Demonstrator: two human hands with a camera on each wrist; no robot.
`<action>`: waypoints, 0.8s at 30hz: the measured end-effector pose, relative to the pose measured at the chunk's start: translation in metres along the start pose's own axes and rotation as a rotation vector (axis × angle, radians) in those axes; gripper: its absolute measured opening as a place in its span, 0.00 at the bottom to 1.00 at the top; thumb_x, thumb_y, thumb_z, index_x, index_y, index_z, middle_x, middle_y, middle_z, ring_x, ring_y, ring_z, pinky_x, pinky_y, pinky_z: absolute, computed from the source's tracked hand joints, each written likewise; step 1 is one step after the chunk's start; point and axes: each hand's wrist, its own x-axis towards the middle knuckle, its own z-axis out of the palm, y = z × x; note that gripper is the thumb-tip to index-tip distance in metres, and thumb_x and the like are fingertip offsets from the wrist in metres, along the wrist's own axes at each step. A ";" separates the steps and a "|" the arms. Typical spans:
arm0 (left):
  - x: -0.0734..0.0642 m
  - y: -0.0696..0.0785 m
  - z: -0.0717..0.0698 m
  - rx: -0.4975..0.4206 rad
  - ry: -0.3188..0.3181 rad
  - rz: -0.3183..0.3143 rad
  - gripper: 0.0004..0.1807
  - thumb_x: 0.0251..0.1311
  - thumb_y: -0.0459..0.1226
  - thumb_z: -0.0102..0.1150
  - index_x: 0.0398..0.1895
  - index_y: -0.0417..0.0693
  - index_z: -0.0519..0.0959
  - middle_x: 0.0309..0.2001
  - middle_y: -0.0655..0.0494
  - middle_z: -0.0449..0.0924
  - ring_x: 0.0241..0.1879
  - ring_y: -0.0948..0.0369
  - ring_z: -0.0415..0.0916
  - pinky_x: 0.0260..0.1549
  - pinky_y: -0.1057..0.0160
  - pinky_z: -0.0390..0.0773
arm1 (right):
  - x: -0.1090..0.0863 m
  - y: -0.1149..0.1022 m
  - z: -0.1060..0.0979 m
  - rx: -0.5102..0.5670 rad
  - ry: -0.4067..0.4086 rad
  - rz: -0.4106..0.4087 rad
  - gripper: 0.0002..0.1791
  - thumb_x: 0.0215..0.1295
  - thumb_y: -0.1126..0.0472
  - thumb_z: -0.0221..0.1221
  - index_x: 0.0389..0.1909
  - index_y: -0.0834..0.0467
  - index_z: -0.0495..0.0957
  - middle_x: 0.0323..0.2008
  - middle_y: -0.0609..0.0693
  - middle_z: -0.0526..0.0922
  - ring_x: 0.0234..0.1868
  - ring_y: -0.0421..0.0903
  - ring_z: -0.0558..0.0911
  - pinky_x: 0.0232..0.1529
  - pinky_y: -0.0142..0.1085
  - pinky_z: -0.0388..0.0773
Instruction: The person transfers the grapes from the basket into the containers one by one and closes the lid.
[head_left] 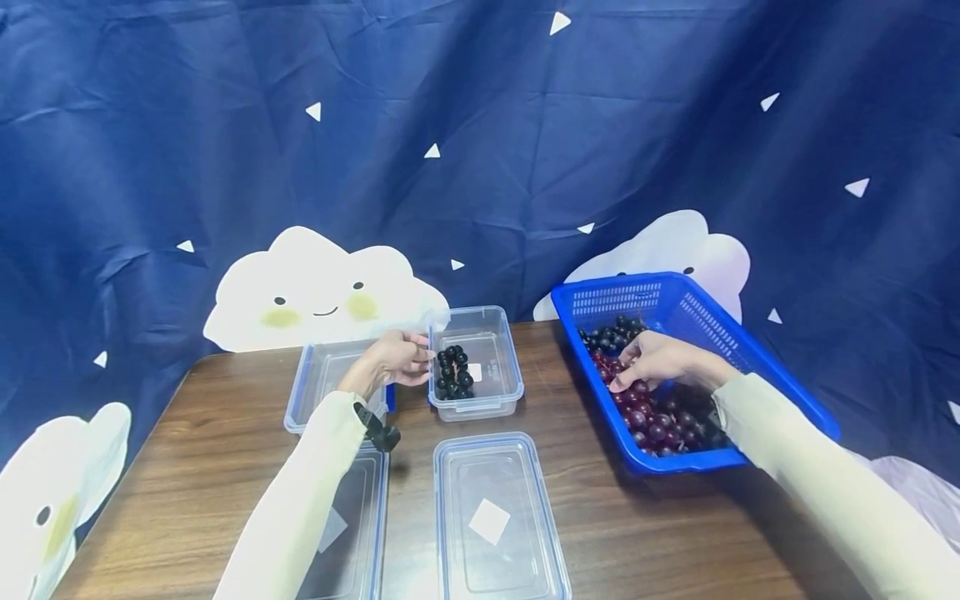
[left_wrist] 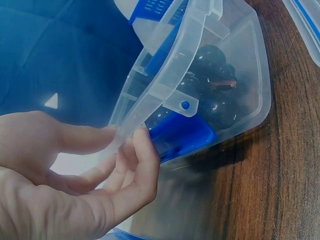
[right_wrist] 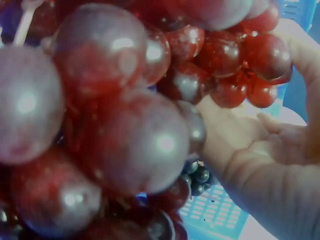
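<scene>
My left hand (head_left: 401,358) pinches the left rim of a clear plastic container (head_left: 497,375) between thumb and fingers, and the left wrist view shows that rim close up. Inside the container, toward its left side, lies a bunch of black grapes (head_left: 454,372). My right hand (head_left: 660,360) reaches down into a blue basket (head_left: 757,375) and grips a bunch of red grapes (right_wrist: 225,55); the grapes partly hide its fingers. More red grapes (head_left: 660,425) fill the near part of the basket, and black grapes (head_left: 611,336) lie at its far left.
A second clear container (head_left: 318,379) stands to the left, partly behind my left forearm. Two clear lids with blue seals lie in front, the right lid (head_left: 495,475) in full view and the left lid (head_left: 360,533) partly under my sleeve. A blue curtain (head_left: 480,192) hangs behind the wooden table (head_left: 210,442).
</scene>
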 end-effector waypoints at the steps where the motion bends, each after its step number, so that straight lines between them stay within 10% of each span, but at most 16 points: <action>1: 0.000 0.000 0.000 0.002 -0.002 -0.001 0.26 0.72 0.25 0.55 0.70 0.35 0.63 0.38 0.52 0.74 0.36 0.60 0.75 0.37 0.65 0.86 | -0.002 0.001 -0.001 -0.005 0.006 -0.020 0.35 0.59 0.47 0.77 0.55 0.70 0.80 0.45 0.57 0.87 0.40 0.46 0.84 0.41 0.41 0.88; 12: 0.000 0.002 0.001 -0.003 -0.005 0.003 0.22 0.73 0.26 0.54 0.68 0.35 0.65 0.39 0.52 0.73 0.37 0.59 0.74 0.37 0.65 0.85 | -0.022 -0.003 -0.017 -0.042 0.160 -0.124 0.39 0.61 0.41 0.74 0.64 0.62 0.79 0.55 0.58 0.89 0.55 0.52 0.86 0.64 0.69 0.77; 24: -0.001 0.000 0.001 -0.003 -0.002 -0.001 0.25 0.74 0.26 0.54 0.71 0.34 0.64 0.41 0.51 0.73 0.38 0.59 0.74 0.38 0.65 0.85 | -0.033 -0.005 -0.032 0.040 0.332 -0.142 0.44 0.64 0.42 0.72 0.73 0.61 0.70 0.68 0.67 0.78 0.68 0.68 0.78 0.66 0.68 0.75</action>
